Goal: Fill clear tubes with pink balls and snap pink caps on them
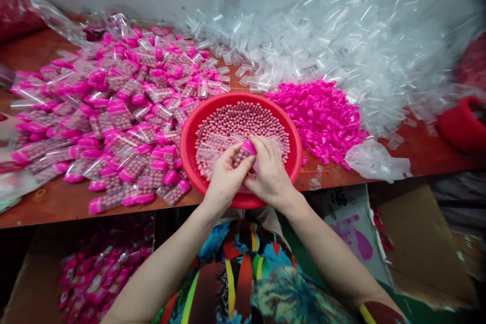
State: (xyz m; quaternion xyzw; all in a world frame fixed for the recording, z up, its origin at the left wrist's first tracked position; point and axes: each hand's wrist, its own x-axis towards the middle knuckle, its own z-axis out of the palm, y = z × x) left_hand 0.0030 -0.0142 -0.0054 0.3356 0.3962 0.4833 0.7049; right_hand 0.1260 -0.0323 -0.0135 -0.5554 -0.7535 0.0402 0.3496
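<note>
A red bowl [190,134] full of small pink balls [243,119] sits at the table's front edge. Over its near side, my left hand [225,179] and my right hand [270,172] meet, both closed on one small clear container [240,157] filled with balls. A pink cap [249,148] sits on its end, pinched under my right fingertips. Two empty clear containers [207,153] lie on the balls just left of my hands.
Left of the bowl lies a big heap of filled, pink-capped containers [114,111]. Loose pink caps [322,114] pile up to the right, clear empty containers [341,45] behind them. A box of filled containers [98,271] stands under the table, cardboard [421,243] at lower right.
</note>
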